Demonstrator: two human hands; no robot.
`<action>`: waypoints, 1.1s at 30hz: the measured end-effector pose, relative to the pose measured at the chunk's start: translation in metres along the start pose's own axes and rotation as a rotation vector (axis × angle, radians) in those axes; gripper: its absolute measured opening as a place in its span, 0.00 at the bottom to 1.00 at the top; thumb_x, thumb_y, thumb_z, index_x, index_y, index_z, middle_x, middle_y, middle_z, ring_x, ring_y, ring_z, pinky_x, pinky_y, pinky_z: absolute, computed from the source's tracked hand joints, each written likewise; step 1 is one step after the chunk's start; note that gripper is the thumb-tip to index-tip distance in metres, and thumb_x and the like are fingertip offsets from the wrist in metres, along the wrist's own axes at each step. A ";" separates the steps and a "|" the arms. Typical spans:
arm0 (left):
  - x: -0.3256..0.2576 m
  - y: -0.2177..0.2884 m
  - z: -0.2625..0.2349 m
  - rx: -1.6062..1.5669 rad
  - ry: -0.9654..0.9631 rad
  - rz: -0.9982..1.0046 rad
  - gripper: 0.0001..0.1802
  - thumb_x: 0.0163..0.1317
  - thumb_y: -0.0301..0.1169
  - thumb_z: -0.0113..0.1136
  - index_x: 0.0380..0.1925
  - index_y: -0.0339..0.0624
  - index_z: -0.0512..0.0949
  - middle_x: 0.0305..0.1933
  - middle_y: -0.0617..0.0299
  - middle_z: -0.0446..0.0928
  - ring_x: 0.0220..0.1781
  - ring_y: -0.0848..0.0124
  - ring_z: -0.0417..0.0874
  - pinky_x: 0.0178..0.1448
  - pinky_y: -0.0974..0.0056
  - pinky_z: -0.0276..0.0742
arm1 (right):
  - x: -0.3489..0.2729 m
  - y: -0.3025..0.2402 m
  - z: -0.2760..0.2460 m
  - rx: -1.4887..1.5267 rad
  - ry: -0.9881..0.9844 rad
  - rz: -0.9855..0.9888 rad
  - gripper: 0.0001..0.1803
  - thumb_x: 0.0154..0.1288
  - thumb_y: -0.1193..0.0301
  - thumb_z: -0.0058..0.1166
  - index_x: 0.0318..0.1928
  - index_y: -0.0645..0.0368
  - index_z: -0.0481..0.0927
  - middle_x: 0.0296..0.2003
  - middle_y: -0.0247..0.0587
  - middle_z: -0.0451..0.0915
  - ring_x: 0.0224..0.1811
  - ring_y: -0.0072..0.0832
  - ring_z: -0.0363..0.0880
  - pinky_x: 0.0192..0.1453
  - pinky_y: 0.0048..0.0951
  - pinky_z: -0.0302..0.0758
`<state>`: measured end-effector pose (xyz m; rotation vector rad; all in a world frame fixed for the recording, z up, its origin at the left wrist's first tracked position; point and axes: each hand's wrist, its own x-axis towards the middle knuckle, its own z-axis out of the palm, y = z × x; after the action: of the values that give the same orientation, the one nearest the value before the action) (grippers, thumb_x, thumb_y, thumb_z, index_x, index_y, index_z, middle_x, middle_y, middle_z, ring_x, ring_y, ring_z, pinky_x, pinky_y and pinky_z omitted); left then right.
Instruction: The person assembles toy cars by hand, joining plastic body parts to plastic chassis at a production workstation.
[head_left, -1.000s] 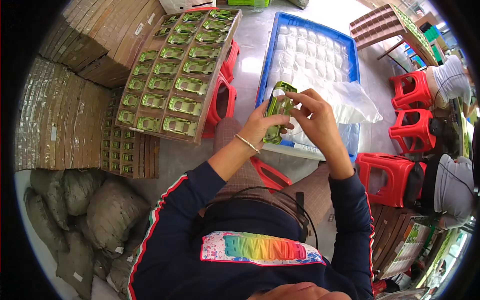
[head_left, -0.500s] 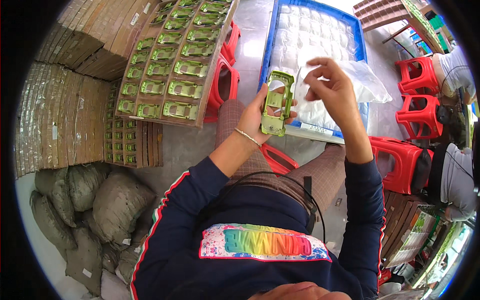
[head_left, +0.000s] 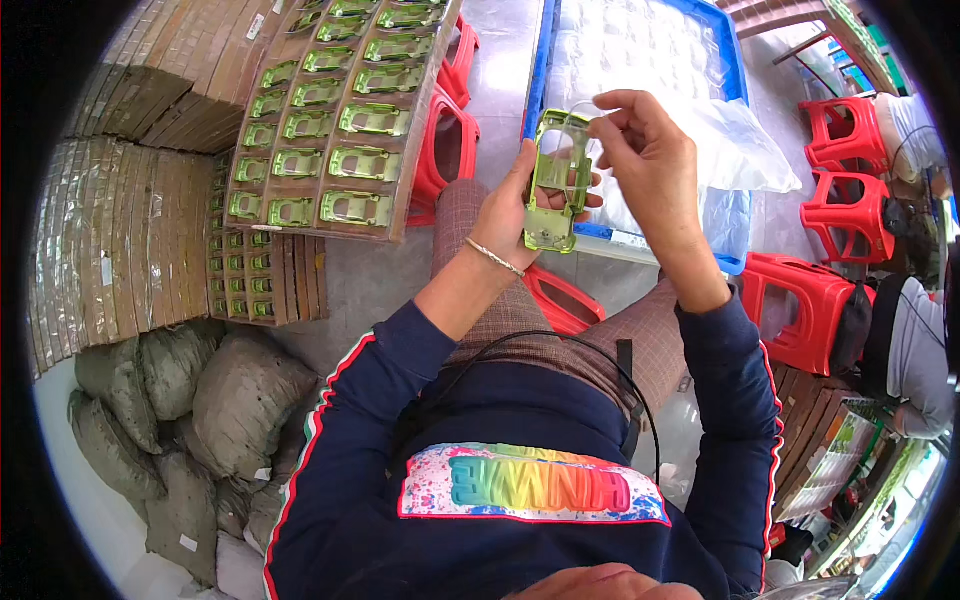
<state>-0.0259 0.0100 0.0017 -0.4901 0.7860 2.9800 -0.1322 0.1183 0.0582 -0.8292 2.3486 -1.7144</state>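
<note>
My left hand holds a green, see-through toy car body shell, with the thumb along its left edge and the fingers behind it. The shell is upright in the hand, with openings where the windows are. Close to its upper right side, my right hand has thumb and forefinger pinched together. A thin clear plastic piece shows at those fingertips, over the shell's top end; its full shape is hard to make out.
Ahead, a blue crate holds clear bagged parts, with a loose plastic bag on it. To the left, a divided cardboard tray bears rows of green car shells. Red stools, stacked cardboard and grey sacks stand around.
My right hand has come down and left, closer to the shell, with its fingertips now at the shell's upper edge. My left hand still holds the shell, which sits slightly higher in view.
</note>
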 end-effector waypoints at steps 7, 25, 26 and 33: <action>0.003 0.006 -0.001 -0.008 0.016 0.056 0.32 0.72 0.55 0.35 0.56 0.39 0.70 0.45 0.54 0.80 0.43 0.62 0.83 0.45 0.61 0.79 | -0.010 -0.001 0.017 0.216 0.037 0.174 0.07 0.60 0.79 0.55 0.41 0.63 0.79 0.24 0.35 0.80 0.22 0.16 0.79 0.24 0.19 0.73; 0.002 0.006 0.002 0.111 0.035 -0.005 0.33 0.70 0.57 0.38 0.54 0.36 0.71 0.43 0.51 0.79 0.41 0.61 0.84 0.44 0.61 0.80 | -0.006 0.002 0.005 0.046 -0.098 0.113 0.07 0.58 0.79 0.53 0.37 0.68 0.79 0.24 0.43 0.82 0.26 0.27 0.85 0.21 0.24 0.76; 0.001 0.006 0.000 0.131 0.024 -0.005 0.33 0.70 0.57 0.38 0.54 0.36 0.71 0.43 0.50 0.79 0.41 0.61 0.84 0.44 0.61 0.80 | -0.006 0.000 0.003 -0.007 -0.149 0.127 0.07 0.58 0.79 0.53 0.38 0.68 0.79 0.24 0.43 0.82 0.25 0.27 0.84 0.21 0.25 0.76; 0.003 0.005 0.000 0.155 0.031 -0.024 0.33 0.70 0.57 0.38 0.54 0.36 0.70 0.43 0.51 0.79 0.40 0.61 0.84 0.43 0.61 0.81 | -0.006 0.002 -0.005 -0.329 -0.223 -0.079 0.10 0.57 0.77 0.55 0.41 0.57 0.81 0.24 0.40 0.82 0.23 0.32 0.83 0.28 0.32 0.77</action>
<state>-0.0290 0.0052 0.0031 -0.5348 0.9960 2.8665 -0.1300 0.1261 0.0566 -1.1116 2.5021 -1.1980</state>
